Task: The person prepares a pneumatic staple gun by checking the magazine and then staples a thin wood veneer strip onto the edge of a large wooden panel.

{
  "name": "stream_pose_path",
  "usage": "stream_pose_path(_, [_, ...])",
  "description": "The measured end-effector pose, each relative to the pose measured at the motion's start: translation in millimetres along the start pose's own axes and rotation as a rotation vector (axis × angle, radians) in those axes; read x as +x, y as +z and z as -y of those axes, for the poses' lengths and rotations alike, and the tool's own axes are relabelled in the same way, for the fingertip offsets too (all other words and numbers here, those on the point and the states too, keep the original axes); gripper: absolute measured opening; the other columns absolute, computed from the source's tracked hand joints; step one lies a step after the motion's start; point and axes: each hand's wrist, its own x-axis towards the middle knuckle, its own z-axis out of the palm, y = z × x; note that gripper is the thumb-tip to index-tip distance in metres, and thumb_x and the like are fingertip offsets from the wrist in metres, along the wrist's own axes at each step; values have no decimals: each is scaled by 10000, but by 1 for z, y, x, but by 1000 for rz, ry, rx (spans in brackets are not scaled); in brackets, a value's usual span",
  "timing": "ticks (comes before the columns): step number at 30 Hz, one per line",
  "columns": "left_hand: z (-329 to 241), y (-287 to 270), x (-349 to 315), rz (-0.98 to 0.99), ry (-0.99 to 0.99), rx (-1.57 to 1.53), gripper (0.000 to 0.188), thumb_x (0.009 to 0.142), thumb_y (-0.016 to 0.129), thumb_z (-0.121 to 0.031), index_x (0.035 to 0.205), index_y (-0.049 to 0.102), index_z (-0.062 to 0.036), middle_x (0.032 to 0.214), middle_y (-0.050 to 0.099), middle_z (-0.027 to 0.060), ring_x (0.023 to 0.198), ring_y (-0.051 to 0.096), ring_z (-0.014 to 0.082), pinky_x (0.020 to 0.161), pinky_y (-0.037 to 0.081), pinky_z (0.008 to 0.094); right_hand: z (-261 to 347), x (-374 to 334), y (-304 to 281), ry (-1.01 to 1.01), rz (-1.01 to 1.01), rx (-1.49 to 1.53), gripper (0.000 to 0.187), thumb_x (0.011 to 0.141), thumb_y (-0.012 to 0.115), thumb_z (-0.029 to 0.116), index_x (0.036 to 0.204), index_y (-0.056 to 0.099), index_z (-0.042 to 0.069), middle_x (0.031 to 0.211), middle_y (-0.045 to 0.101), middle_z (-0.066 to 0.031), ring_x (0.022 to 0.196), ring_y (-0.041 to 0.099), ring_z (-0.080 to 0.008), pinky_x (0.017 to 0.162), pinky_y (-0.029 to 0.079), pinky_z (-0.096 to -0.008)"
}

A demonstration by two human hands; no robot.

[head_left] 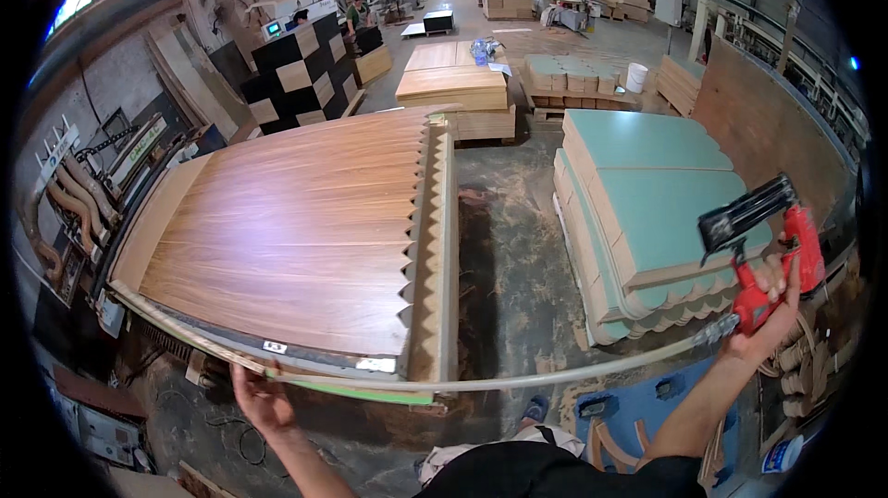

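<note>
My right hand (770, 302) is wrapped round the handle of a red and black nail gun (803, 246), held up at the right. A pale air hose (555, 381) runs from the gun's handle, sagging leftward across to the bench's front edge. My left hand (265, 398) is at that front edge, fingers bent and apart, its tips near the hose and a wooden edge. Whether those tips press on anything is hard to make out. Beyond it lies a wood-grain panel (287, 230) with a scalloped right side, over a paler board (427, 313).
A stack of green-topped, wavy-edged boards (647, 193) stands right of the aisle. Ahead are a pallet of wood panels (453, 82) and a white bucket (636, 77). A blue board (606, 405) with curved wood pieces lies by my feet. A person (357, 15) stands far left.
</note>
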Motion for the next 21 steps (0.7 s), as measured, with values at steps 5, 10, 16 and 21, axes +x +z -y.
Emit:
stream_pose_path(5, [-14, 99, 21, 34, 323, 161, 310, 1141, 668, -319, 1305, 733, -64, 1125, 773, 21, 1011, 710, 159, 914, 578, 387, -49, 63, -34, 168, -213, -62, 302, 1203, 509, 208, 1403, 581, -7, 765, 430, 36, 609, 423, -49, 625, 427, -242])
stream_pose_path(10, [-19, 201, 61, 18, 555, 234, 286, 1126, 707, -244, 1316, 727, -31, 1122, 771, 46, 1009, 707, 134, 925, 577, 333, -112, 112, -79, 318, -277, 60, 273, 1203, 508, 212, 1371, 592, 15, 752, 461, 36, 613, 453, -50, 614, 442, -258])
stream_pose_path(16, [5, 265, 162, 281, 662, 260, 363, 1160, 623, -177, 1456, 684, 24, 1307, 775, 123, 1151, 743, 164, 985, 600, 328, -200, 189, -118, 410, -355, 52, 201, 1200, 523, 225, 1249, 592, 43, 759, 474, 38, 621, 469, -58, 641, 458, -271])
stream_pose_path(21, [94, 367, 242, 354, 693, 197, 367, 1159, 621, -164, 1454, 677, 48, 1303, 772, 162, 1130, 756, 198, 989, 626, 354, -282, 281, -133, 323, -390, 25, 187, 1199, 544, 228, 1146, 563, 49, 764, 466, 29, 628, 469, -66, 643, 452, -272])
